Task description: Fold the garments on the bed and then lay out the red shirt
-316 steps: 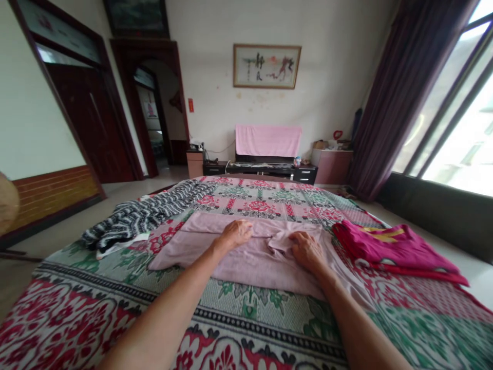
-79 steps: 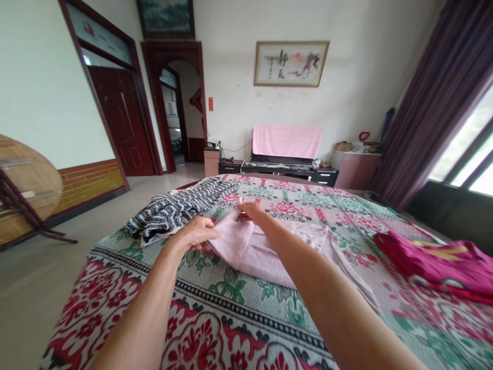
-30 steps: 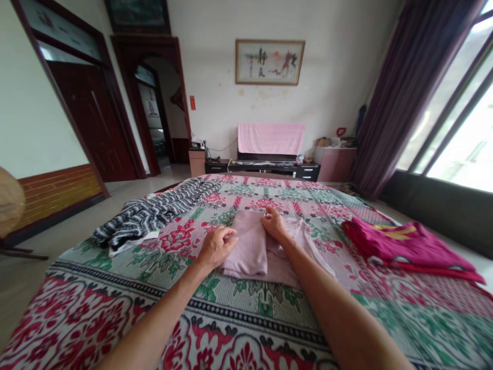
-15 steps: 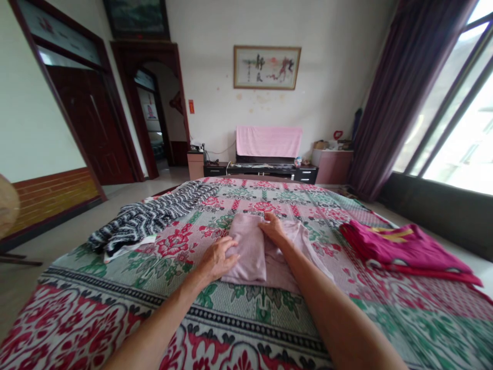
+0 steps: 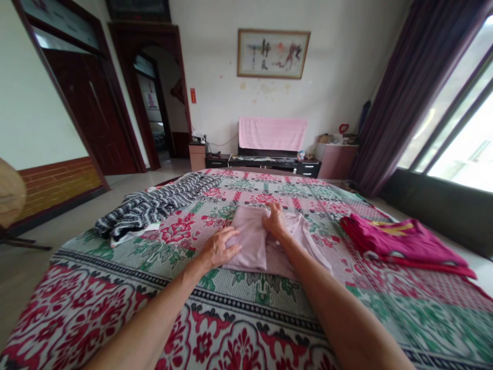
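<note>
On the bed in front of me lies a pale pink garment, its left part folded over into a neat panel and its right part a single, wrinkled layer. My left hand rests on the panel's left edge, fingers spread and open. Near the far end of the fold, my right hand presses on the cloth, thumb apart from the slightly bent fingers. My right forearm covers some of the garment's right side.
A flowered blanket covers the bed. To the left lies a black-and-white patterned garment, loosely bunched. Folded magenta clothing sits on the right. Beyond the bed stands a low cabinet with a pink cloth draped above it.
The view has tilted down slightly, so the room sits higher in the picture. Both hands stay at nearly the same places on the pink garment.
</note>
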Available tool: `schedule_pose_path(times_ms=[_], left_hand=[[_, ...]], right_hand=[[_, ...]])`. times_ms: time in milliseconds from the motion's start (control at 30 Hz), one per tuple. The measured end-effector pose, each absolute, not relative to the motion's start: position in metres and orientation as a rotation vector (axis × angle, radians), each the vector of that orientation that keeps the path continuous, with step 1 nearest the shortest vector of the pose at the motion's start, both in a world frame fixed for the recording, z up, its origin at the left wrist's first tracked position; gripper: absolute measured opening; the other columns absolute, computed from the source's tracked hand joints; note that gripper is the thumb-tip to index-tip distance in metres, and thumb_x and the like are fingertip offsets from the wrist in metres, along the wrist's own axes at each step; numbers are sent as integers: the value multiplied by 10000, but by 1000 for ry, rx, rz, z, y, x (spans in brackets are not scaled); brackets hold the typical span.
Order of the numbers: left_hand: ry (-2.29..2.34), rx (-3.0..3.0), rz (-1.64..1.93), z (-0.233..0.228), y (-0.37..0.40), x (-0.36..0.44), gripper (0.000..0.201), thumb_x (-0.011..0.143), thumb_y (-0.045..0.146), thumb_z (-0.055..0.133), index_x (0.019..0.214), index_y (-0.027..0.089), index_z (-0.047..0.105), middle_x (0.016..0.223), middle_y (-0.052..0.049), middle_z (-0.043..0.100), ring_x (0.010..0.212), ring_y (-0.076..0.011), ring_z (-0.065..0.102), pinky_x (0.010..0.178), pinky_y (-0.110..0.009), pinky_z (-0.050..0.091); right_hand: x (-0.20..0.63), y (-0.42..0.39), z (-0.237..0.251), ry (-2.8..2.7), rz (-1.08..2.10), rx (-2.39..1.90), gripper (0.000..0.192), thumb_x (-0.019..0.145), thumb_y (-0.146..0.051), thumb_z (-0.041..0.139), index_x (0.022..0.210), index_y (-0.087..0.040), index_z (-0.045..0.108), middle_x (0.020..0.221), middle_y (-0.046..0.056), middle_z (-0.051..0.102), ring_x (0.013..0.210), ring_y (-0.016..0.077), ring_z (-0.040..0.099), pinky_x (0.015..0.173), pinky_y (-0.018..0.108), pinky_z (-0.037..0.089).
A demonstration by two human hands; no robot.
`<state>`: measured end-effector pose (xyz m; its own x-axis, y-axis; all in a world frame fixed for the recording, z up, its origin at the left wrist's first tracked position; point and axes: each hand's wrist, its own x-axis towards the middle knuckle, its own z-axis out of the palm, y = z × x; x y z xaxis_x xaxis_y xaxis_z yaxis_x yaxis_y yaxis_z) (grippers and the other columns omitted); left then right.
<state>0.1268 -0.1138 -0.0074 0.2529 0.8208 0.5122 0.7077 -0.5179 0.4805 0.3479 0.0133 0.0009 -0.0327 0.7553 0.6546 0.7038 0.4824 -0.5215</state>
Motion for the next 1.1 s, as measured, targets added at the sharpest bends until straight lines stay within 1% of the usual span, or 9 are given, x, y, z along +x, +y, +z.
schedule_pose_path(times_ms=[200,333,400,500,600,700,833,967,1100], left_hand=[[1406,2352,1122,-8,-112,128,441,744,343,633,1131,132,657,1237,-148,624,1159,-252,581,1027,-376,452],[1372,2232,1138,2,-112,121,404,746,374,627,1089,165,671,1226,-116,635,1149,-233,579,1020,-358,443],[1335,2154,1080,13,-114,111,369,750,397,617,1034,171,680,1197,-94,646,1115,-216,588,979,-328,458],[1293,2071,794,36,-123,93,319,708,400,647,922,165,677,987,-50,688,910,-172,627,801,-259,497],[1325,2030,488,54,-133,83,316,641,392,701,856,166,650,782,4,652,727,-127,588,649,-203,451],[1361,2063,327,58,-139,86,352,581,383,734,835,170,618,739,27,608,672,-109,539,588,-190,400],[1418,2175,295,52,-141,98,310,567,328,706,805,167,590,689,38,563,605,-100,479,526,-204,333],[1455,2289,377,49,-143,104,151,621,267,594,735,169,582,648,37,544,583,-98,456,528,-217,313],[1521,2366,443,48,-144,109,51,613,208,526,645,170,540,617,27,528,599,-107,467,557,-227,320]], right_hand=[[357,-37,29,-2168,85,-850,215,767,-146,534,946,-178,649,916,80,670,815,184,611,793,328,493],[366,-75,29,-2317,127,-672,155,754,-110,552,860,-174,644,859,66,677,800,173,615,776,309,486],[369,-87,24,-2340,170,-681,148,740,-94,557,835,-172,638,854,63,677,812,175,617,781,309,487],[370,-97,15,-2279,235,-734,150,764,-105,547,858,-182,634,903,64,678,873,179,618,829,323,485],[370,-100,10,-2191,249,-739,154,775,-108,533,861,-194,627,953,73,665,926,183,612,872,340,481],[371,-101,8,-2161,227,-689,195,741,-72,514,849,-198,616,1030,85,635,972,189,598,886,353,478],[373,-104,10,-2179,211,-651,245,665,-30,491,811,-200,592,955,62,614,916,187,579,859,342,475],[374,-109,12,-2287,227,-587,191,660,-54,501,770,-193,571,814,39,587,800,175,548,772,310,464],[374,-111,13,-2302,233,-578,156,674,-73,501,748,-192,569,790,39,581,770,167,538,754,299,455]])
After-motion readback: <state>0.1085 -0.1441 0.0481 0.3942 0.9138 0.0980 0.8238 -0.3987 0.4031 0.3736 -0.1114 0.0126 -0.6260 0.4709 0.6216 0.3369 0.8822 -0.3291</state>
